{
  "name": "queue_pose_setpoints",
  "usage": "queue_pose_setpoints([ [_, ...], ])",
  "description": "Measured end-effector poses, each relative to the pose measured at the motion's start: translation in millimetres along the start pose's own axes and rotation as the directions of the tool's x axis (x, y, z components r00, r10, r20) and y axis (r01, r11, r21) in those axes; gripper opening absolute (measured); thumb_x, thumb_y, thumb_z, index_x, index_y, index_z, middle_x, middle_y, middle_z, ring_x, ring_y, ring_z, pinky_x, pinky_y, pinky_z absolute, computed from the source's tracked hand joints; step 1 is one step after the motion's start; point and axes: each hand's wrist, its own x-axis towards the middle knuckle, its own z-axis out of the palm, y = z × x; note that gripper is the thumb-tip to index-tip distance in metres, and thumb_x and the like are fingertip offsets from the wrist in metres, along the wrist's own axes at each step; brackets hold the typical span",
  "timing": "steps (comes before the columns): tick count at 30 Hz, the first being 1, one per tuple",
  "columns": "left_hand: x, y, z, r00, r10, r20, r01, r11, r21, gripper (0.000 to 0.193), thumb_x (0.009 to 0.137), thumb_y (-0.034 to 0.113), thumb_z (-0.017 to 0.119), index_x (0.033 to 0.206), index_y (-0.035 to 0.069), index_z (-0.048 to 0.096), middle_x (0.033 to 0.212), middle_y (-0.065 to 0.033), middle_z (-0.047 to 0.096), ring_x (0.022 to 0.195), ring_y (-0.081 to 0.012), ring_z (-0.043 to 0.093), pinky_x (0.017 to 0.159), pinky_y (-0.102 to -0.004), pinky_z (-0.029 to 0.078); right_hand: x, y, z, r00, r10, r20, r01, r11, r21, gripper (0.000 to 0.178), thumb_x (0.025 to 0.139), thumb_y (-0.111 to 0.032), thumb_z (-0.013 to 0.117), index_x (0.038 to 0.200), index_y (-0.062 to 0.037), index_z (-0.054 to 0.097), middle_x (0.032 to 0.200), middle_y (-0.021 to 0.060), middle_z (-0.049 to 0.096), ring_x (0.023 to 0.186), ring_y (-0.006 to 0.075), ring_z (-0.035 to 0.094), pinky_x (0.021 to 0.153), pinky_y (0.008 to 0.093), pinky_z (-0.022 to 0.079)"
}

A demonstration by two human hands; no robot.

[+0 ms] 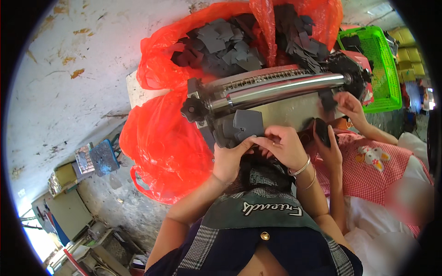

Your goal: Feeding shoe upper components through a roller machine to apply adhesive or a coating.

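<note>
A roller machine with a shiny metal roller (290, 89) stands in front of me. At the near left of its plate, my left hand (229, 161) is closed on several thin, dark grey cut pieces (248, 124), which stick up past its fingers. My right hand (284, 146), with bangles at the wrist, is closed in a pinch beside the left thumb, by the pieces' lower edge. Whatever lies between its fingertips is hidden. Both hands rest close to my dark green apron (271, 211).
Red plastic bags full of dark grey pieces (221, 41) lie behind the machine. Another red bag (165, 147) hangs at its left. On the right, a co-worker's hands (352, 108) handle dark pieces. A green basket (391, 69) stands at the far right.
</note>
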Motion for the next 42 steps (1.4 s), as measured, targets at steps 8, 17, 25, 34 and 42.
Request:
queue_pose_setpoints([
  [8, -20, -1, -15, 0.988, -0.142, 0.053, 0.143, 0.989, -0.021, 0.028, 0.087, 0.002, 0.062, 0.114, 0.007, 0.057, 0.102, -0.0065, 0.065, 0.09, -0.0194, 0.065, 0.07, -0.0301, 0.057, -23, 32, 19, 0.988, 0.007, -0.155, 0.048, 0.936, 0.348, 0.018, 0.088, -0.012, 0.064, 0.084, 0.0053, 0.064, 0.067, 0.0053, 0.063, 0.058, 0.0083, 0.062, 0.05, 0.0202, 0.049],
  [17, -39, -4, -19, 0.985, -0.171, 0.01, 0.172, 0.984, -0.057, 0.027, 0.088, 0.0, 0.059, 0.114, 0.004, 0.056, 0.104, -0.0091, 0.065, 0.089, -0.022, 0.066, 0.072, -0.0331, 0.058, -22, 48, 12, 0.997, -0.06, -0.055, 0.071, 0.971, 0.227, 0.019, 0.09, -0.009, 0.058, 0.089, 0.0089, 0.065, 0.069, 0.0094, 0.065, 0.06, 0.0149, 0.066, 0.05, 0.0237, 0.054],
  [25, -50, -19, -21, 0.997, -0.079, -0.025, 0.078, 0.997, -0.008, 0.027, 0.088, -0.001, 0.057, 0.115, 0.002, 0.055, 0.104, -0.0118, 0.065, 0.09, -0.0239, 0.066, 0.074, -0.0335, 0.058, -6, 41, -2, 0.987, 0.06, 0.15, -0.085, 0.982, 0.171, 0.019, 0.087, -0.008, 0.057, 0.078, 0.0083, 0.064, 0.063, 0.0113, 0.063, 0.056, 0.0165, 0.066, 0.047, 0.0241, 0.053],
  [34, -47, -11, -23, 0.997, -0.029, -0.077, 0.024, 0.997, -0.069, 0.027, 0.088, 0.0, 0.057, 0.115, 0.002, 0.055, 0.105, -0.0113, 0.065, 0.09, -0.0242, 0.066, 0.075, -0.0345, 0.057, 23, 34, 6, 0.961, -0.239, -0.135, 0.242, 0.97, 0.001, 0.026, 0.091, -0.021, 0.061, 0.084, 0.0045, 0.064, 0.067, 0.008, 0.065, 0.052, 0.0114, 0.061, 0.048, 0.0223, 0.051],
  [42, -42, -9, -19, 0.994, -0.007, -0.105, -0.001, 0.997, -0.081, 0.027, 0.089, 0.0, 0.055, 0.116, 0.001, 0.052, 0.108, -0.0116, 0.062, 0.092, -0.0242, 0.064, 0.076, -0.0356, 0.057, 30, 49, -5, 0.967, -0.046, -0.252, 0.083, 0.987, 0.139, 0.028, 0.09, -0.019, 0.061, 0.082, 0.0086, 0.062, 0.067, 0.011, 0.065, 0.052, 0.0127, 0.063, 0.049, 0.0245, 0.053],
])
